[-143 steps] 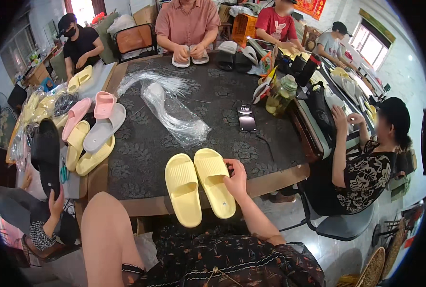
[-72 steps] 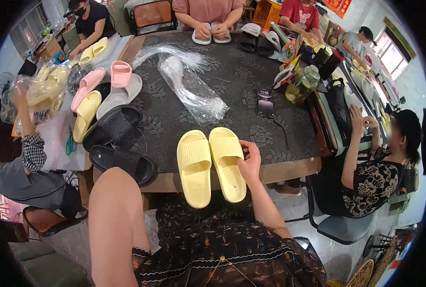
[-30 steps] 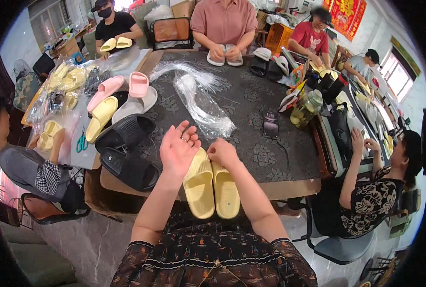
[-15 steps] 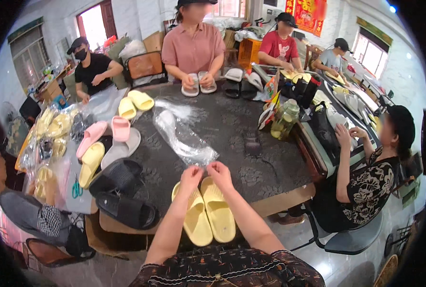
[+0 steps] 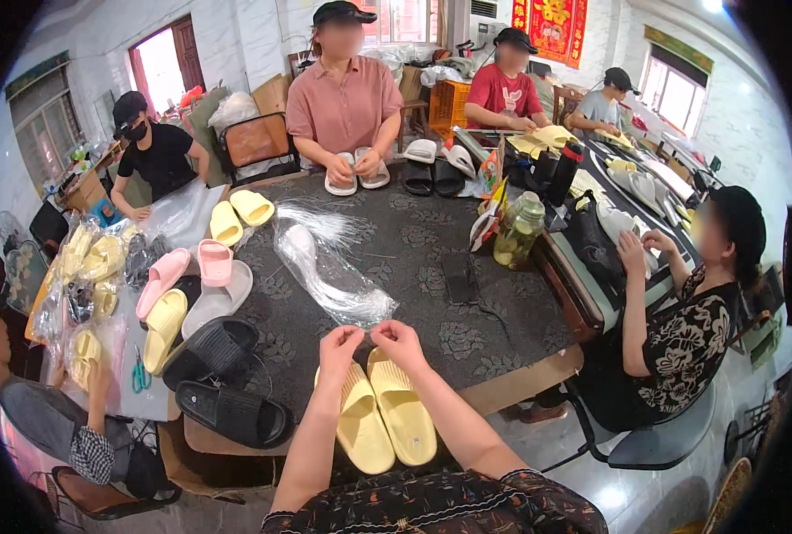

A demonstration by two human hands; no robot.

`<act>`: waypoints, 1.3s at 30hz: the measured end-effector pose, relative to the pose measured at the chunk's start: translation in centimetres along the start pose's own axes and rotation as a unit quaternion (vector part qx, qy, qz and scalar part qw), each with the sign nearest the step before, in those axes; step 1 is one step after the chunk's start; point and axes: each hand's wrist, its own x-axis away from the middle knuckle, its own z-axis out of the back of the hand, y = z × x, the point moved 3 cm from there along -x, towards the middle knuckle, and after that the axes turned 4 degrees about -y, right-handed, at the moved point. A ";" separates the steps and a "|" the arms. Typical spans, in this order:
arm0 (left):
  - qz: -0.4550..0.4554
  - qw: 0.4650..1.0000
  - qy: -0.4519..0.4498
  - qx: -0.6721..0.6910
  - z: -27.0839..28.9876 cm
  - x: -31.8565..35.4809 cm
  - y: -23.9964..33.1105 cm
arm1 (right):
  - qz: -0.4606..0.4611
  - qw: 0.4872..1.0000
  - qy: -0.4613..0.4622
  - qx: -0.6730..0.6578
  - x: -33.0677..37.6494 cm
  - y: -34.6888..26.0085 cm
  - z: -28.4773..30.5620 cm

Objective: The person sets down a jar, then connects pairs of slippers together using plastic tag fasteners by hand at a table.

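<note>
A pair of pale yellow slippers [image 5: 380, 416] lies side by side at the near edge of the dark patterned table [image 5: 414, 258]. Above their toes my left hand [image 5: 339, 344] and my right hand [image 5: 399, 341] meet, fingertips pinched together on a thin clear plastic strand from the bundle of clear ties [image 5: 329, 276] that lies just beyond them. Whether the strand is gripped firmly is hard to tell.
Black slippers [image 5: 222, 378] lie at my left, with pink, grey and yellow ones [image 5: 187, 285] behind. A phone [image 5: 459, 277] and a jar [image 5: 519, 230] sit to the right. Several people work around the table; one opposite holds white slippers [image 5: 358, 172].
My view has risen to take in the far side of the room. My hands left the slippers and came together over their toes at the plastic ties.
</note>
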 end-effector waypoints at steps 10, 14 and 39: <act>0.003 0.999 -0.007 -0.049 -0.2 0.5 0.3 | 0.017 0.999 0.011 0.029 0.3 0.1 -0.1; -0.015 0.998 -0.012 -0.058 -0.2 0.6 0.2 | 0.029 0.999 0.016 0.023 0.3 0.2 0.2; -0.030 0.997 0.003 -0.070 -0.6 0.2 -0.1 | 0.017 0.999 0.009 0.027 0.2 -0.4 0.2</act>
